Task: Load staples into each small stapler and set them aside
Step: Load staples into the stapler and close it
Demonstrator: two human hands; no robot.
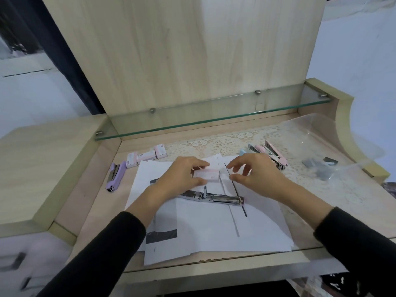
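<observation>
Centrally over desk (94, 202): L hand (180, 175) w/ staple box (206, 175)

Left sleeve (102, 254), lower left of frame, and right sleeve (360, 239), lower right: long, black, plain, close-fitting fabric, each ending partway up the forearm. Left hand (182, 174) and right hand (257, 172), centre of frame: uncovered.

Pale wooden desk (100, 202) with a tall back panel (182, 50) (glass shelf (214, 116) across it), white walls (364, 50).
</observation>
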